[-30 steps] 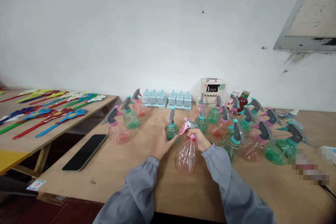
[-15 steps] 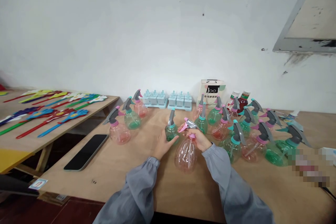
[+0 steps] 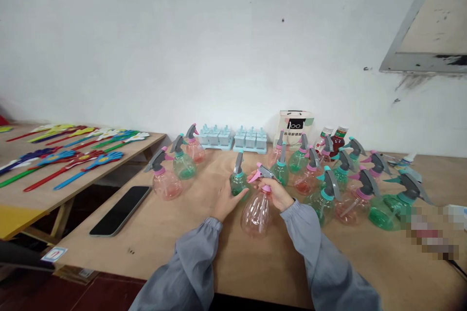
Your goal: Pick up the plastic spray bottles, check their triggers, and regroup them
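Observation:
My right hand (image 3: 278,195) is closed round the neck of a clear pink spray bottle (image 3: 256,216) with a grey and pink trigger head. That bottle leans slightly, its nozzle pointing left. My left hand (image 3: 225,202) is open just left of it, thumb stretched out and apart from the fingers. Directly behind the left hand stands a green spray bottle (image 3: 239,181), partly covered by the hand; whether they touch I cannot tell. On the left are a pink spray bottle (image 3: 167,185), a green one (image 3: 184,167) and another pink one (image 3: 196,150).
Several more spray bottles (image 3: 361,204) crowd the table's right side. Pale blue ice-pop moulds (image 3: 250,141), a paper bag (image 3: 295,131) and red-filled bottles (image 3: 339,140) stand by the wall. A phone (image 3: 120,211) lies front left. Colourful hand-shaped clappers (image 3: 78,158) cover the neighbouring table.
The pink bottle's base has swung slightly left and up, so it leans more, and its trigger head has turned a little. Both hands stay nearly in place.

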Tool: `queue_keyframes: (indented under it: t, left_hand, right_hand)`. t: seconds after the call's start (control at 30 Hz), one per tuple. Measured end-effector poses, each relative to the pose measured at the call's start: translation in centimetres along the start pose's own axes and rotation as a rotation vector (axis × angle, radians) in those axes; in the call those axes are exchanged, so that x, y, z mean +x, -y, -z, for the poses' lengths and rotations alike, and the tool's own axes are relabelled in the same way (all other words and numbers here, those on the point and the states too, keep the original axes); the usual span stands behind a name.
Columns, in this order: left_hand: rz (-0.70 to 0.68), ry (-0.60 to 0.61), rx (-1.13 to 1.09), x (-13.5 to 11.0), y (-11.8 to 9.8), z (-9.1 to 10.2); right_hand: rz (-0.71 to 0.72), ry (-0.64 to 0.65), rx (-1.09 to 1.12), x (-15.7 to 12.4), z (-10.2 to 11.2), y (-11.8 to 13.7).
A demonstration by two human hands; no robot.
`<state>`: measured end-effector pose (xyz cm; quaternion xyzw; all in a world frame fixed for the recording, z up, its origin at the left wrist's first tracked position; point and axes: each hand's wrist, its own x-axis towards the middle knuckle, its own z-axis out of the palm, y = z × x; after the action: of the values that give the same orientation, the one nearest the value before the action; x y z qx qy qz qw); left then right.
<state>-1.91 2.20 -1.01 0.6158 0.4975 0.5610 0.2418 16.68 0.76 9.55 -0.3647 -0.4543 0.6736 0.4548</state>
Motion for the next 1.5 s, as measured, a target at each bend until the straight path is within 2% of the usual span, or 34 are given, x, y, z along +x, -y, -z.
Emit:
queue_keyframes:
  t: [0.1,0.2,0.3,0.37,0.43,0.53,0.73,0.87,1.03,1.13,1.23,1.27,1.33,1.4,1.43,1.5]
  left_hand:
    - [0.015,0.003,0.014,0.0,0.0,0.0]
    - [0.023,0.005,0.01,0.0,0.0,0.1]
    - [0.029,0.012,0.018,-0.1,0.0,0.1]
    - [0.035,0.017,0.028,-0.1,-0.1,0.2]
    - [0.039,0.024,0.032,-0.1,-0.2,0.2]
    - [0.035,0.022,0.045,-0.1,-0.3,0.2]
    - [0.017,0.022,0.069,-0.1,-0.3,0.1]
    - [-0.009,0.02,0.068,-0.1,-0.3,0.2]
    - [0.039,0.041,0.043,-0.1,-0.3,0.2]
    - [0.021,0.068,0.057,-0.2,-0.5,0.3]
    - [0.038,0.068,0.083,-0.5,-0.5,0.3]
    - [0.04,0.063,0.091,-0.6,-0.4,0.3]
    - [0.017,0.059,0.111,-0.8,-0.2,0.2]
    - [-0.021,0.054,0.174,-1.0,-0.1,0.1]
    - [-0.037,0.049,0.225,-1.1,-0.2,0.0]
    - [-0.069,0.028,0.338,-1.3,-0.5,0.0]
  right_hand:
    - [-0.03,-0.105,0.045,0.4,0.4,-0.5]
    - [-0.007,-0.14,0.019,0.4,0.6,-0.8]
    - [0.151,-0.183,-0.067,-0.1,0.6,-1.1]
    - [0.298,-0.262,-0.14,-0.8,0.9,-1.4]
    - [0.436,-0.346,-0.255,-1.6,1.8,-1.7]
    - [0.577,-0.395,-0.469,-2.5,3.8,-2.1]
    - [0.678,-0.467,-0.69,-2.4,6.6,-2.3]
    - [0.704,-0.467,-0.72,-1.3,7.0,-2.8]
    - [0.772,-0.532,-0.732,-0.3,7.1,-3.0]
    - [0.889,-0.619,-0.8,-0.9,7.1,-3.7]
    - [1.118,-0.727,-0.859,-2.7,6.8,-5.5]
    - [1.181,-0.712,-0.866,-3.4,6.4,-6.3]
    - [1.205,-0.556,-0.898,-4.7,5.1,-7.5]
    - [1.091,-0.341,-0.941,-5.1,3.1,-8.1]
    - [1.022,-0.28,-0.935,-4.9,2.0,-8.1]
    - [0.895,-0.256,-0.88,-3.7,-0.1,-7.7]
